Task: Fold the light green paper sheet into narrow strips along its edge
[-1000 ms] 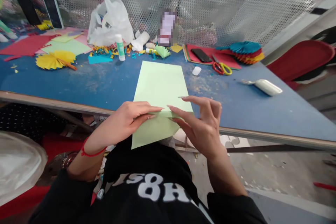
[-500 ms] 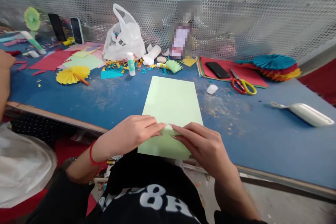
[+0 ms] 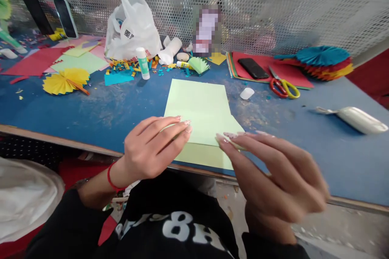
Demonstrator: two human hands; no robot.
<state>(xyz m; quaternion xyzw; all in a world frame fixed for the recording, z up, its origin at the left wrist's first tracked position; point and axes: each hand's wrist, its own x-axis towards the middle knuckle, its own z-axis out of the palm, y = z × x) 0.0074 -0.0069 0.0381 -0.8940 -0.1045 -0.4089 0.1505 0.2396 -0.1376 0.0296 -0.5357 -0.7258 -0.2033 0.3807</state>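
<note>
A light green sheet of paper (image 3: 199,103) lies before me with a crease across it; a strip shows below its near edge, and its right side juts out. My left hand (image 3: 156,145), a red string at the wrist, rests on the sheet's left part, fingers stretched and tips touching the paper. At the sheet's right corner, my right hand (image 3: 273,170) pinches the paper between thumb and fingers; it is slightly blurred.
A glue stick (image 3: 142,64) stands by a white plastic bag (image 3: 132,32) and paper scraps. Right lie scissors (image 3: 285,85), a black phone (image 3: 253,68) on coloured sheets, a white cap (image 3: 247,93) and a white pouch (image 3: 360,120). Yellow folded paper fan (image 3: 67,81) at left.
My right hand has moved right from the sheet's middle to its right corner. The left hand has flattened on the paper. The view has shifted slightly down and right.
</note>
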